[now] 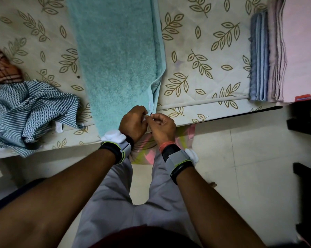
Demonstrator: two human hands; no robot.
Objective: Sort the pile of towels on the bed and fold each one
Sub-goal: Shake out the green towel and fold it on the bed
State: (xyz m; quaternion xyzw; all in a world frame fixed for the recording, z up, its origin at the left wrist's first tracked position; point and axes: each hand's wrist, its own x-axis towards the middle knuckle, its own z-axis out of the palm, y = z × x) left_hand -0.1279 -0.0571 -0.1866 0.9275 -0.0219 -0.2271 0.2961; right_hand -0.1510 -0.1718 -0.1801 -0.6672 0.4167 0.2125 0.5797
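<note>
A long teal towel [119,56] lies folded lengthwise across the bed, running from the far side to the near edge. At its near right corner my left hand [133,122] and my right hand [162,126] meet, both with curled fingers pinching the towel's corner and its small white label. A crumpled blue-and-white patterned towel [29,111] sits at the left, with a brown striped cloth [2,68] behind it. Folded blue towels [259,58] and folded pink towels [294,51] are stacked at the right.
The leaf-printed mattress [205,59] ends at a near edge just under my hands. A tiled floor [249,158] lies to the right of my legs. Dark furniture [307,122] stands at the far right.
</note>
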